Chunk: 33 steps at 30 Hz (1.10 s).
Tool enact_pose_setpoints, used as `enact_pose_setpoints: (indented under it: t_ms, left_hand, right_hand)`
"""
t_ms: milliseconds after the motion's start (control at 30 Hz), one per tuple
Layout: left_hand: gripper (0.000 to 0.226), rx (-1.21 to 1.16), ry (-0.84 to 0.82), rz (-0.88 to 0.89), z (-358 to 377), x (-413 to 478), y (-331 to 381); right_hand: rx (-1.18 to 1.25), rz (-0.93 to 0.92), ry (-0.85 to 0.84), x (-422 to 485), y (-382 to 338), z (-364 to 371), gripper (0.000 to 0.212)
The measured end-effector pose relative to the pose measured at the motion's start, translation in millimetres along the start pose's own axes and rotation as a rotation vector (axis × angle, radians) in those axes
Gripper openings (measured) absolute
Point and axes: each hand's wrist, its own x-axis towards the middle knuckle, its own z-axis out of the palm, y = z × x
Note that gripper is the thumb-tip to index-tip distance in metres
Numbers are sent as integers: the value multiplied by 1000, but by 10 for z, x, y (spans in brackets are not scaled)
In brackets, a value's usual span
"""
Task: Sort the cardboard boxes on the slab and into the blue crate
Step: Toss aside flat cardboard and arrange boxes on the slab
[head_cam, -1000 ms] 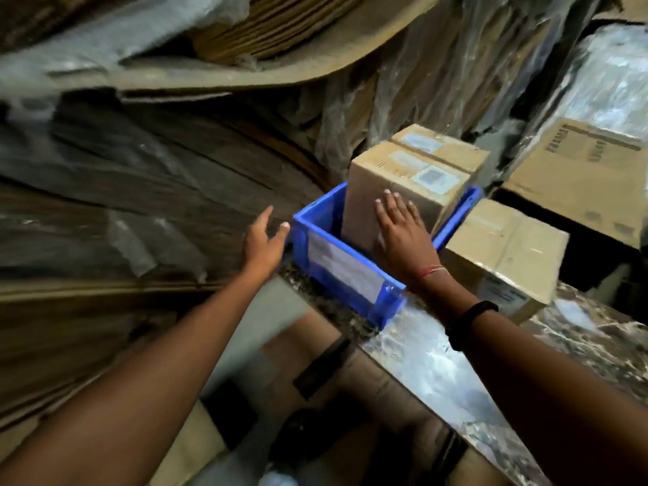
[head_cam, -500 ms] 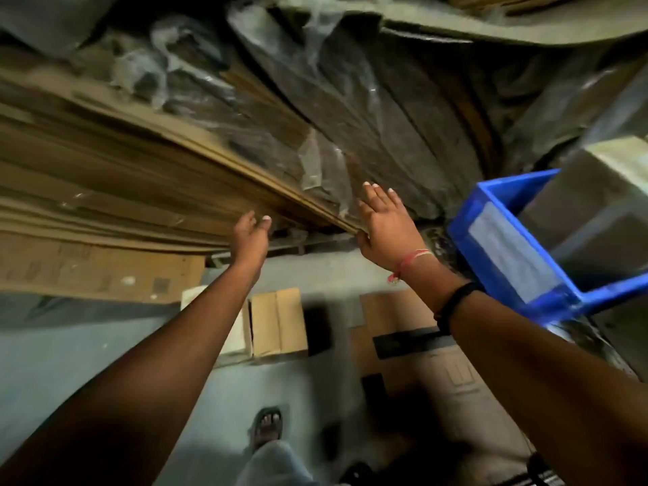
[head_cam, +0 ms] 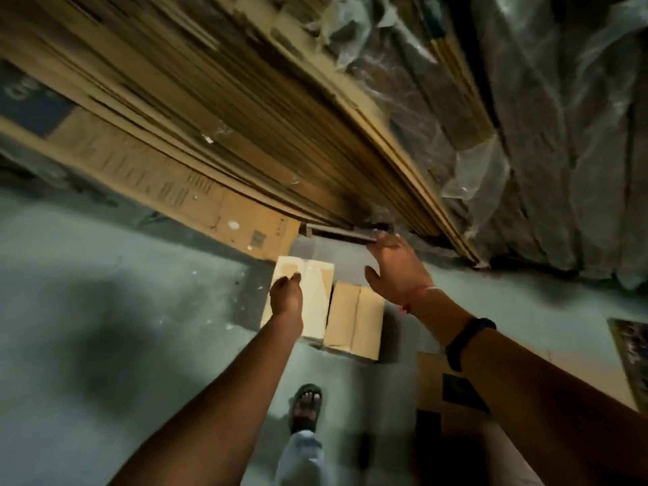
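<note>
On grey floor [head_cam: 105,310]: pale box [head_cam: 315,303] and brown box [head_cam: 354,317], side by side; left hand [head_cam: 285,298] over pale box, grip indiscernible; right hand [head_cam: 396,271] spread, holding nothing.

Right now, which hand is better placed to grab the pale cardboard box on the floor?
Likely left. The left hand overlaps the pale box in view; the right hand is open, beyond the brown box beside it.

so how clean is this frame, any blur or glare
Head view: motion blur smears the flattened cardboard stack and the right hand; the two cardboard boxes on the floor read fairly sharp; dim light, soft sheen on the plastic wrap, a dark shadow on the floor.
</note>
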Motion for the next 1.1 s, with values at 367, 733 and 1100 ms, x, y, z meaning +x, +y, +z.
enact_pose_setpoints:
  t_ms: [367,733,1100]
  left_hand:
    - [55,-87,156,-253,-145,1396,-838]
    - [59,-366,449,-465,197,2752,-1979]
    - [81,-521,571,-618,417,3591,-2800]
  right_hand:
    - [67,-6,-275,1414,-332,1333,56]
    - [179,-23,-366,2741,-146,3111,46]
    - [88,34,-513,3561,0,4512,61]
